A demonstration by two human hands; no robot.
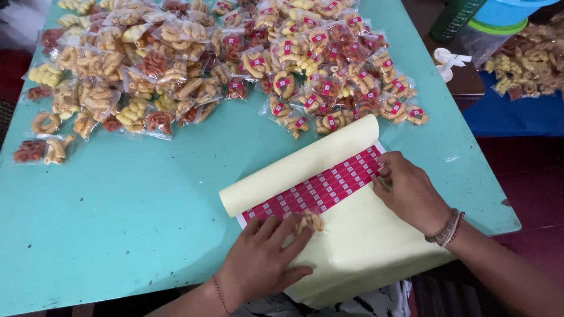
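A pale yellow backing sheet [352, 235] lies at the table's near edge, its far part curled into a roll. Rows of small pink and white stickers [317, 191] run across it. My left hand [264, 258] lies flat on the sheet's near left part, fingers spread, with a small clear packet of twisted snacks [310, 222] under its fingertips. My right hand [408, 191] rests on the sheet's right side, its fingertips pinching at the right end of the sticker rows.
A turquoise table [129, 217] carries a big heap of small snack packets: plain ones [111, 76] at the left, stickered ones [329, 64] at the right. Beyond the right edge stand a bag of loose snacks [529, 58] and a green bottle [455, 17].
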